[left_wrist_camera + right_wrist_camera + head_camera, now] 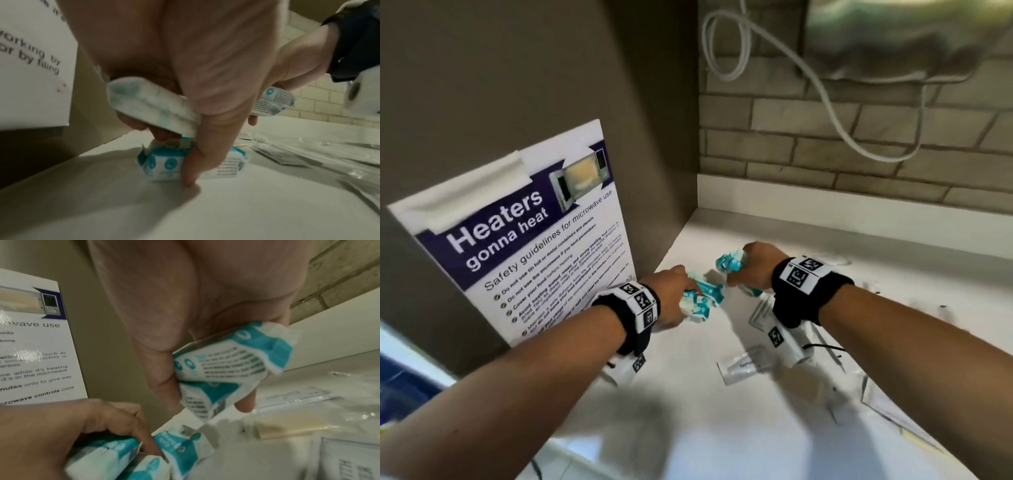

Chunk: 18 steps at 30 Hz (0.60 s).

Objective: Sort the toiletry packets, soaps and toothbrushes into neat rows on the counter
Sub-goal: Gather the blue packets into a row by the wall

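White surface (722,428) in a corner, brick wall behind. Nearest lie clear toothbrush packets (748,365). Beyond, left hand (671,298) fingers curl round one teal-and-white soap (152,110), forefinger pressing another soap (164,165) down. Right hand (755,263) fingers grip two soaps (228,363) above the surface. Microwave poster (534,240) leans at left.

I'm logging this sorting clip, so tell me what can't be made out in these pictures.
- Soaps: head view, left hand hides some; count unclear.
- Right hand: head view, its back hides the fingers.
- Clear packets: head view, blurred; contents unclear.
- Packet label: right wrist view, blurred, cut by the edge.
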Tool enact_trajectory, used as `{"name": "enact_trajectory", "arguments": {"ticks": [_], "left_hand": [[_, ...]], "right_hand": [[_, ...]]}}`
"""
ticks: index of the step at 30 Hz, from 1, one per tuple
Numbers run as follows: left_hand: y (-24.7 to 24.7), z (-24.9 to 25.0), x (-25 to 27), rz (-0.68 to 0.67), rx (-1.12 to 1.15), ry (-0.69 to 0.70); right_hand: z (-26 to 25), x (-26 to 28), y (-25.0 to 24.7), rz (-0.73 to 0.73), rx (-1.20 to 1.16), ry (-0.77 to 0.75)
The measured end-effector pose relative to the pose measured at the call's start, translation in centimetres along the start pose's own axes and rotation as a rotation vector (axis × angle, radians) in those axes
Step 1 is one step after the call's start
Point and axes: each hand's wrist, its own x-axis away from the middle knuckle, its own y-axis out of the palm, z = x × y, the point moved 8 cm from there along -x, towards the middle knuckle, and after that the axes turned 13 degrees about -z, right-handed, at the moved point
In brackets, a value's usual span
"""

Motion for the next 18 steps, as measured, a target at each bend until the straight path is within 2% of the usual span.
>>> {"name": "enact_trajectory", "arguments": {"ticks": [8,13,18], "left_hand": [[-1.1,0.2,-1.8,0.111,0.091,0.054],[-1.9,-0.3,-2.6,0.178,0.246,0.096],[-1.0,-0.1,-1.7,0.075,0.361,0.122]], "right_hand": [[-0.4,-1.7,-0.9,0.014,0.008,0.021],[-0.3,-2.3,-1.9,0.047,-0.028,0.016],[-0.7,-2.5,-2.6,0.057,-0.029,0.007]]}}
